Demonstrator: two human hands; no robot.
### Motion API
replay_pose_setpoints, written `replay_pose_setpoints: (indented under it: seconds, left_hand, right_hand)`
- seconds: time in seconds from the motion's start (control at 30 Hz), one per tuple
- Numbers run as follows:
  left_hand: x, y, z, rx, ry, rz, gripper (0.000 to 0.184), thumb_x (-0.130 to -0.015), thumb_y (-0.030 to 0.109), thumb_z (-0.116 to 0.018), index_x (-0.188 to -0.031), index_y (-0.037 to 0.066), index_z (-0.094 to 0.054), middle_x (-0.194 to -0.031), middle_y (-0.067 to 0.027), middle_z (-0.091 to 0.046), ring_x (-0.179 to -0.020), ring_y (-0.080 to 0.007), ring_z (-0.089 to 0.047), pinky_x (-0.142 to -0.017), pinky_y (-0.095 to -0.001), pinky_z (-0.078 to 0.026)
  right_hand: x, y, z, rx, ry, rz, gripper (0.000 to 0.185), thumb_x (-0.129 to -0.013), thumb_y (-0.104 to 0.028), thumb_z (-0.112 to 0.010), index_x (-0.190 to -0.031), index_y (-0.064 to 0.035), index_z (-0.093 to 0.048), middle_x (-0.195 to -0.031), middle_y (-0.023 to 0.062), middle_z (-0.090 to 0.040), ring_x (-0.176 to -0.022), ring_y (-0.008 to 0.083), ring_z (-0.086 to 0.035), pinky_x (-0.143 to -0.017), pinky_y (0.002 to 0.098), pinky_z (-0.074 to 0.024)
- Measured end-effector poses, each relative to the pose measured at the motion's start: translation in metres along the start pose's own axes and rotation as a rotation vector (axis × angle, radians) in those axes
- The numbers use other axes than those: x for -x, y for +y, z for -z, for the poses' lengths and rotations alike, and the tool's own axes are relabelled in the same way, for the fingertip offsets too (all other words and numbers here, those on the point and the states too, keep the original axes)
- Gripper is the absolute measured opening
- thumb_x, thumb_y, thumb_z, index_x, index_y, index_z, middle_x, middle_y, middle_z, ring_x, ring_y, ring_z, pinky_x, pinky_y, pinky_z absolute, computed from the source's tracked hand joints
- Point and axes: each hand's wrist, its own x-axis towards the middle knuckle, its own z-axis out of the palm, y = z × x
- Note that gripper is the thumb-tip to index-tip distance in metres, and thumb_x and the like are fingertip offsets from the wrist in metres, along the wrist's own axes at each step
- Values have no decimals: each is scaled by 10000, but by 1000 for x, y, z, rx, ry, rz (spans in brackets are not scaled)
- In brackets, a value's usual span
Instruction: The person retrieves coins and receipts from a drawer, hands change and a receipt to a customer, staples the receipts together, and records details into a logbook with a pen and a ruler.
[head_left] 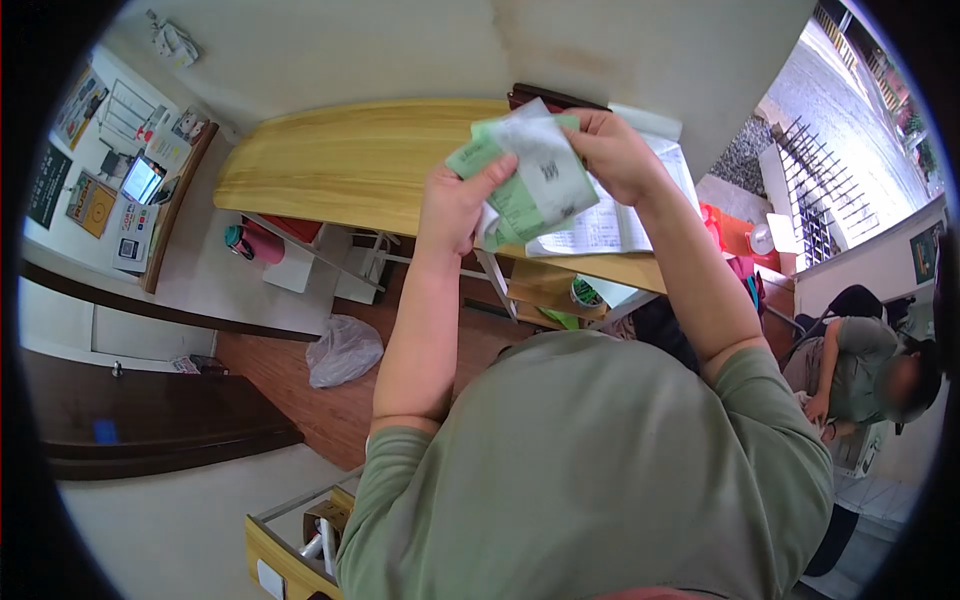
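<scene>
Several green and white paper slips (545,170) with printed text and dark square codes are fanned out between my two hands, above the wooden table. My left hand (463,195) pinches their left side, with the thumb lying on top. At the upper right edge, my right hand (612,150) grips the slips between thumb and fingers. Beneath and to the right of them lies an open book (635,225) with printed or written pages, partly hidden by the slips and my right forearm.
The wooden table (340,150) runs along the wall. A dark red folder (530,95) rests at its back edge. Below are a shelf (545,290) and a plastic bag (343,350) on the floor. Another person (860,365) sits at the right. A drawer (290,545) stands open at lower left.
</scene>
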Motion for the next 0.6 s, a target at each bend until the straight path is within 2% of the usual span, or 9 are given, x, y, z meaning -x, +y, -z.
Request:
replay_pose_setpoints:
  seconds: [0.07, 0.17, 0.2, 0.27, 0.37, 0.43, 0.5, 0.57, 0.6]
  left_hand:
    - [-6, -2, -5, 126, 21, 54, 299, -856, 82, -737, -1127, -16, -655, -1087, -126, -694, -948, -227, -690, -806, -347, -582]
    - [-18, 2, -2, 226, 170, 89, 358, -862, 77, -727, -1186, -22, -611, -1119, -154, -680, -966, -249, -691, -807, -388, -597]
    - [-27, 2, 12, 175, 206, 102, 386, -891, 86, -690, -1236, -31, -560, -1163, -179, -657, -994, -279, -688, -814, -428, -604]
    - [-57, -5, 63, 182, 228, 232, 401, -908, 99, -669, -1260, -33, -530, -1185, -191, -644, -1017, -299, -680, -818, -438, -605]
    - [-76, -18, 101, 213, 351, 302, 419, -936, 129, -634, -1300, -21, -490, -1217, -201, -626, -1059, -328, -663, -825, -470, -601]
    - [-79, -18, 92, 170, 431, 308, 426, -935, 141, -640, -1302, -15, -490, -1221, -198, -625, -1066, -329, -658, -829, -488, -596]
    - [-77, -20, 88, 232, 379, 231, 435, -928, 151, -651, -1300, -12, -494, -1214, -194, -628, -1059, -337, -657, -837, -507, -587]
    - [-69, -20, 74, 248, 337, 166, 442, -928, 162, -651, -1302, -11, -493, -1216, -192, -625, -1056, -339, -656, -835, -504, -585]
    - [-53, -7, 49, 245, 356, 183, 438, -935, 193, -645, -1297, -5, -498, -1213, -182, -625, -1037, -320, -662, -818, -483, -588]
  right_hand:
    - [1, 4, 14, -134, 141, 18, 303, -931, -266, -682, -1049, 10, -650, -925, 54, -687, -793, 103, -620, -719, 280, -511]
    - [20, -16, 26, -277, 400, 228, 288, -939, -247, -670, -1071, 8, -636, -918, 62, -692, -844, 115, -647, -733, 275, -537]
    - [25, -21, 35, -281, 444, 274, 282, -942, -236, -665, -1084, 6, -633, -916, 64, -694, -841, 119, -653, -731, 275, -544]
    - [41, -28, 57, -288, 532, 355, 273, -948, -215, -654, -1110, 3, -626, -912, 66, -698, -836, 126, -666, -727, 274, -558]
    - [55, -36, 66, 23, 594, 281, 251, -953, -193, -646, -1107, 5, -630, -896, 63, -699, -769, 121, -665, -680, 269, -559]
    - [55, -31, 54, 10, 416, 149, 231, -949, -198, -651, -1066, 1, -652, -880, 60, -696, -727, 104, -654, -648, 268, -547]
    - [57, -22, 36, -19, 173, -37, 238, -935, -223, -670, -1030, -5, -670, -875, 56, -694, -744, 98, -646, -649, 264, -526]
    - [48, -5, 6, 329, 26, -119, 322, -894, -302, -712, -995, 2, -688, -866, 63, -693, -770, 110, -635, -659, 269, -491]
    - [46, -4, -20, 390, 21, -125, 366, -867, -331, -728, -1014, 2, -692, -850, 76, -690, -777, 135, -636, -674, 281, -485]
